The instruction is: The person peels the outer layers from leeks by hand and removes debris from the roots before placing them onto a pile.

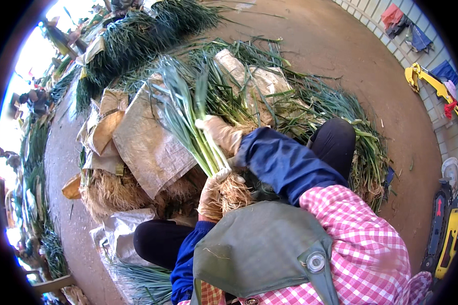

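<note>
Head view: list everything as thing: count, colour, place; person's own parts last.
Held green onions: one bunch, green, centre
Other green onions: many, green, right and lower left
Onion heap: one, green, upper left
Sacking: several, tan, centre and left
Covered roots: many, tan, left
Plastic sack: one, white, lower left
Equipment: several, yellow and black, right
Hung cloths: several, red, blue, upper right
Wall: one, pale, upper right
Floor: one, brown, throughout
Apron: one, green, bottom
Knees: two, black, near apron
Left hand, right hand: two, beige gloves, holding bunch
</note>
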`<state>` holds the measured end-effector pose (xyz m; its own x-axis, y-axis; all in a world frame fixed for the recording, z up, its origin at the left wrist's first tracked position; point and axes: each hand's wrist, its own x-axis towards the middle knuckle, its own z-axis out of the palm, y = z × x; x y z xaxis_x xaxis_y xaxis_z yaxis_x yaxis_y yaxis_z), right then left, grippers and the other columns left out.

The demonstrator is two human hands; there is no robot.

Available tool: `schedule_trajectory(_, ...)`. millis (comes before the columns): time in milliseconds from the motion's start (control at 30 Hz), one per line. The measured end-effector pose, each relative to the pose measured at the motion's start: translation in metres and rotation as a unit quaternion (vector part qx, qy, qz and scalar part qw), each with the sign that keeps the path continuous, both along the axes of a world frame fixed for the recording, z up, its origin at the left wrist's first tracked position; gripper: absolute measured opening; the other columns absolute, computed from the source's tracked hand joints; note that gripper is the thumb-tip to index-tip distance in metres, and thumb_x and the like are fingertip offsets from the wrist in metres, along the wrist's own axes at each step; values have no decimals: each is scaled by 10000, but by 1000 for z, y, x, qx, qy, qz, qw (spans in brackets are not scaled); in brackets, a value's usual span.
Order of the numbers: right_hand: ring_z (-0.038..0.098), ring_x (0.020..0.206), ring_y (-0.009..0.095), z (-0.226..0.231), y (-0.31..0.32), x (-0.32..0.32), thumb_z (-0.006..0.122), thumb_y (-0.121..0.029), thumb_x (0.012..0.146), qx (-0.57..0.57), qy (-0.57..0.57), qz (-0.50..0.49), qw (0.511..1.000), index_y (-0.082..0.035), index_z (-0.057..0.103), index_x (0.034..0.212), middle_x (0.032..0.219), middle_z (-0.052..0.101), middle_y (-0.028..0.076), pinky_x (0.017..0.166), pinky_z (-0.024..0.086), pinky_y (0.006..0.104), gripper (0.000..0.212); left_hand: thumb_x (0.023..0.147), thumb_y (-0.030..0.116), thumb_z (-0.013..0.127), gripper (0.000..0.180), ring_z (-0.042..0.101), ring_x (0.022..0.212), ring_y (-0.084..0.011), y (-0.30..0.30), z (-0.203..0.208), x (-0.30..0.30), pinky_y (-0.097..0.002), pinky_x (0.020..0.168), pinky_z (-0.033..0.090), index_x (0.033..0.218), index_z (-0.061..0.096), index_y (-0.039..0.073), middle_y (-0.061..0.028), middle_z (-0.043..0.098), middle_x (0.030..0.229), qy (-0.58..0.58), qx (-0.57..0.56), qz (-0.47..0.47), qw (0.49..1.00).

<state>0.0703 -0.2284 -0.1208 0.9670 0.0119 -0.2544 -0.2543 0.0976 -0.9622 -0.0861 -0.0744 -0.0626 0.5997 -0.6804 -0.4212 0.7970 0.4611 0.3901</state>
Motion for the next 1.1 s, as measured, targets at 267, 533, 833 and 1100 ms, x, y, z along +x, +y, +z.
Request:
schedule_trajectory(267,381,1303,369,12,51,-11,508,-557,872,-460,-157,100,868,73,279,1391,1427,315,285,1070,315,354,848,974,142,427,305,575,1084,-249,8,-90,20,-408,965,465,1224,522,-5,-162,582,1202,80,-209,88,971)
schedule_trajectory(533,621,918,323,-5,-43,5,623,-429,820,-583,-18,-71,809,-12,489,1261,1019,642,198,781,481,422,622,846,132,573,365,585,668,-196,1,-26,30,-344,645,540,1158,538,-55,-82,576,764,33,-67,134,988)
schedule_trajectory(833,567,631,183,-3,-136,54,580,-199,854,-499,175,44,848,-28,645,915,775,621,77,591,492,339,192,802,184,635,239,543,692,-197,-1,-8,36,-341,660,481,960,529,40,-67,541,783,-47,-150,199,967)
schedule_trajectory(1100,589,692,104,86,-165,-19,581,-191,882,100,6,29,995,-14,590,1133,867,643,71,549,497,225,307,818,196,631,228,537,663,-180,8,-6,42,-342,651,473,985,541,68,-47,544,789,-71,-154,211,963)
